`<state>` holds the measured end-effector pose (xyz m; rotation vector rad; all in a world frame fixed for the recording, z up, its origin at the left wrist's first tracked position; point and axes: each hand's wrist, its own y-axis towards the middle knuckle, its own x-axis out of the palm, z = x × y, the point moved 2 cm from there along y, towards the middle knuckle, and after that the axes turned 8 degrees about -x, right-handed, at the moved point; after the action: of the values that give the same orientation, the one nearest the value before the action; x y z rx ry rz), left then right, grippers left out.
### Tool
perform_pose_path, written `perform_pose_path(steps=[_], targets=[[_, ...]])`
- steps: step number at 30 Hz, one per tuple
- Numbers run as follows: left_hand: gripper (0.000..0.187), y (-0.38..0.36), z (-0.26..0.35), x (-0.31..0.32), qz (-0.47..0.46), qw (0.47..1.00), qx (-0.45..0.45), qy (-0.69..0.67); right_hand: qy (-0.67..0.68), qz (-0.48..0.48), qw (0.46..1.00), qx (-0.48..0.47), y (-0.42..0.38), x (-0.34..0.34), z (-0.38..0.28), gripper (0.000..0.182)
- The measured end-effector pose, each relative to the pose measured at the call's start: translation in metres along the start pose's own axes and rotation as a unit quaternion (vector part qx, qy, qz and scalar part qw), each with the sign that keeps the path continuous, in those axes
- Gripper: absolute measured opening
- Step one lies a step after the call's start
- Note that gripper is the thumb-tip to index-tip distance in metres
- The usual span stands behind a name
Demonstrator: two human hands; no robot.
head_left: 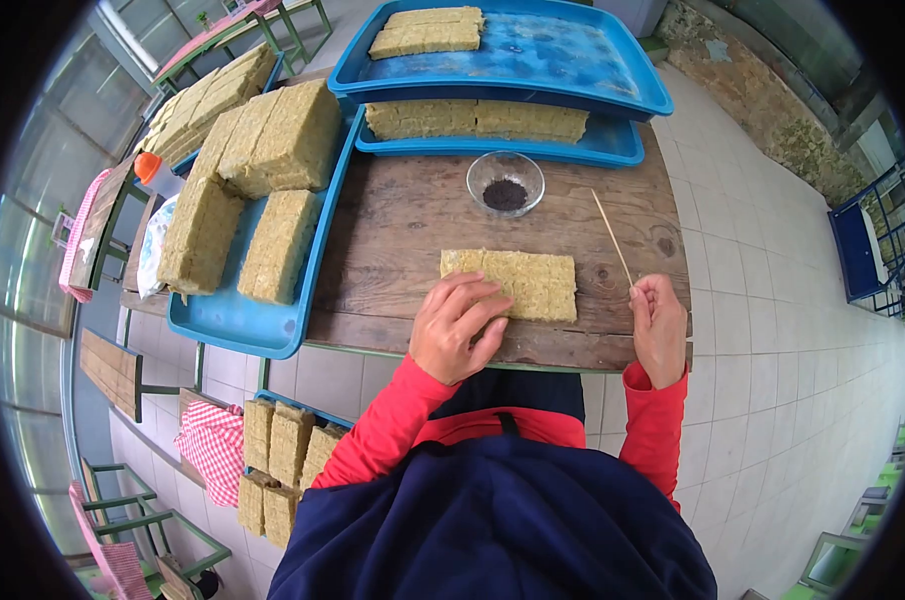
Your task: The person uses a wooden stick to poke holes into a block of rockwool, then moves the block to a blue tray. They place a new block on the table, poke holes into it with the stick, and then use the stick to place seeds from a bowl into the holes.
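Note:
A slab of yellowish rockwool [538,285], scored into small cubes, lies flat on the wooden table [393,220] in front of me. My left hand [460,325] rests over its left end, fingers spread and touching the top. To the right of the slab, my right hand [659,325] pinches the lower end of a thin wooden skewer [611,232], which points up and to the left. Beyond the slab stands a clear glass bowl [506,183] with small dark grains, seed-like, at its bottom.
On the left, a blue tray [235,325] holds several rockwool blocks [279,245]. Stacked blue trays [573,55] with more slabs stand at the table's far edge. An orange-capped bottle [156,172] is at far left. More blocks [291,440] sit below, left of my body.

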<state>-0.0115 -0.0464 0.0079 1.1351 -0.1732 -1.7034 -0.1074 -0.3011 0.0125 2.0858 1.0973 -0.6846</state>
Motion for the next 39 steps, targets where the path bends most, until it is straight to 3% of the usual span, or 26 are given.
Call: perform_pose_path(steps=[2, 3, 5, 9, 12, 15, 27, 35, 39], targets=[[0.021, 0.003, 0.002, 0.007, -0.006, 1.000, 0.021, 0.005, 0.126, 0.059, 0.989, -0.050, -0.004, 0.004, -0.004, 0.013], [0.021, 0.003, 0.003, 0.010, -0.008, 1.000, 0.020, 0.005, 0.127, 0.058, 0.989, -0.047, -0.005, 0.006, -0.004, 0.013], [0.021, 0.003, 0.005, 0.014, -0.009, 0.999, 0.035, 0.028, 0.280, 0.060, 0.957, -0.047, -0.006, 0.011, -0.004, 0.020], [0.025, -0.001, 0.005, 0.015, -0.024, 0.998, 0.027, 0.045, 0.320, 0.022, 0.946, 0.037, -0.005, 0.016, -0.016, 0.021], [0.026, -0.001, 0.005, 0.015, -0.023, 0.998, 0.025, 0.052, 0.380, 0.084, 0.920, 0.037, -0.001, 0.036, -0.014, 0.017], [0.026, -0.004, 0.005, 0.015, -0.016, 0.998, 0.034, 0.050, 0.402, 0.118, 0.908, 0.020, 0.007, 0.047, -0.018, 0.015], [0.024, -0.004, 0.007, 0.013, -0.004, 0.998, 0.044, 0.051, 0.366, 0.063, 0.928, 0.004, 0.008, 0.053, -0.021, 0.016], [0.027, -0.004, 0.007, 0.010, -0.026, 0.998, 0.024, 0.042, 0.358, 0.116, 0.923, -0.077, 0.000, 0.049, -0.033, 0.011], [0.027, -0.009, 0.002, 0.000, -0.016, 1.000, 0.012, 0.019, 0.325, 0.081, 0.939, -0.076, -0.002, 0.044, -0.025, 0.011]])
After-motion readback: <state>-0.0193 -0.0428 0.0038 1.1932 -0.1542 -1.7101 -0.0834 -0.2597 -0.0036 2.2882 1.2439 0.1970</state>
